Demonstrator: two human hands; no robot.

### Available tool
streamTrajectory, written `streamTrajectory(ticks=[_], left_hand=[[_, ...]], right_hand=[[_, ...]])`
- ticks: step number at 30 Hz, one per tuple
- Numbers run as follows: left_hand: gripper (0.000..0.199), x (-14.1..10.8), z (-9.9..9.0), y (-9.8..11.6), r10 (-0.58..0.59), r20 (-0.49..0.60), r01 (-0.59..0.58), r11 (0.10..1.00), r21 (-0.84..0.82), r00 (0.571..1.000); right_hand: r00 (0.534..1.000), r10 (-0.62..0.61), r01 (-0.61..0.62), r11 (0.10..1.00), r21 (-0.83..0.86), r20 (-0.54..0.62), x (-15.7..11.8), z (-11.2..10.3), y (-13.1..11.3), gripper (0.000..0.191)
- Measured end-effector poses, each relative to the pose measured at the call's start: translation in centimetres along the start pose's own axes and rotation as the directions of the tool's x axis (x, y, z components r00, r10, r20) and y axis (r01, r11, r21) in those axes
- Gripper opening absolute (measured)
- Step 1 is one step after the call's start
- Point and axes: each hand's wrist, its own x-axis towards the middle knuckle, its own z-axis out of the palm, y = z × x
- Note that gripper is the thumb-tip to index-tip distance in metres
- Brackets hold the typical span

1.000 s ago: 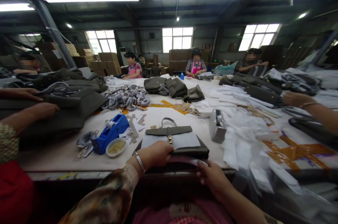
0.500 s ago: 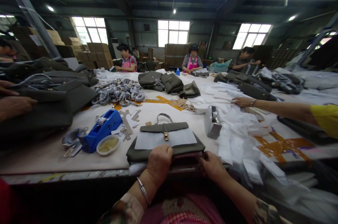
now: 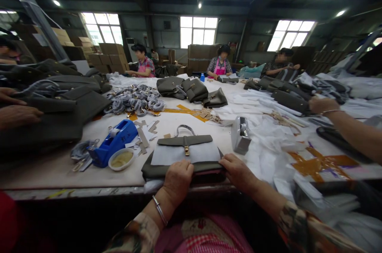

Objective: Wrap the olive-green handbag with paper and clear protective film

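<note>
A dark olive handbag (image 3: 155,170) lies at the table's front edge, its bottom side turned toward me. A white sheet (image 3: 167,154) rests on it beneath the flap (image 3: 197,140), which carries a gold clasp; the handle (image 3: 185,127) arches up behind. My left hand (image 3: 178,175) grips the near edge of the bag at its middle, fingers curled over. With its fingers closed on the bag's near right corner, my right hand (image 3: 237,169) sits a little to the right. The fingertips of both hands are partly hidden.
A blue tape dispenser (image 3: 115,145) and a small bowl (image 3: 121,160) stand left of the bag, a grey tape dispenser (image 3: 241,135) right. Coiled straps (image 3: 134,100) and more bags (image 3: 193,90) lie behind. Co-workers' hands are at left (image 3: 18,115) and right (image 3: 324,105).
My right hand has moved slightly up and left, from below the bag's corner onto its edge. The left hand keeps its hold. A co-worker's hand at right has moved further right, toward the stacked bags.
</note>
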Motion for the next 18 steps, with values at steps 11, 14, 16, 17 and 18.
streamTrajectory(ticks=[11,14,16,17,18], left_hand=[[0.073,2.8,-1.9,2.1,-0.118,0.146,0.119,0.993,0.001,0.982],[0.084,4.6,-2.0,3.1,-0.142,0.166,0.144,0.990,0.002,0.976],[0.080,5.4,-1.7,3.6,-0.154,0.171,0.152,0.988,0.023,0.973],[0.074,5.7,-1.4,3.7,-0.163,0.173,0.159,0.987,0.036,0.971],[0.066,5.8,-1.1,3.8,-0.168,0.173,0.162,0.986,0.046,0.970]], right_hand=[[0.985,-0.024,0.016,0.999,-0.048,-0.170,-0.6,2.2,-0.3,0.026],[0.984,-0.021,0.010,0.998,-0.062,-0.177,-0.5,2.0,-0.6,0.026],[0.983,-0.028,0.017,0.998,-0.061,-0.182,-0.5,2.0,-0.7,0.027],[0.983,-0.033,0.022,0.998,-0.058,-0.182,-0.5,2.0,-0.7,0.027],[0.983,-0.036,0.027,0.998,-0.054,-0.181,-0.5,2.0,-0.7,0.028]])
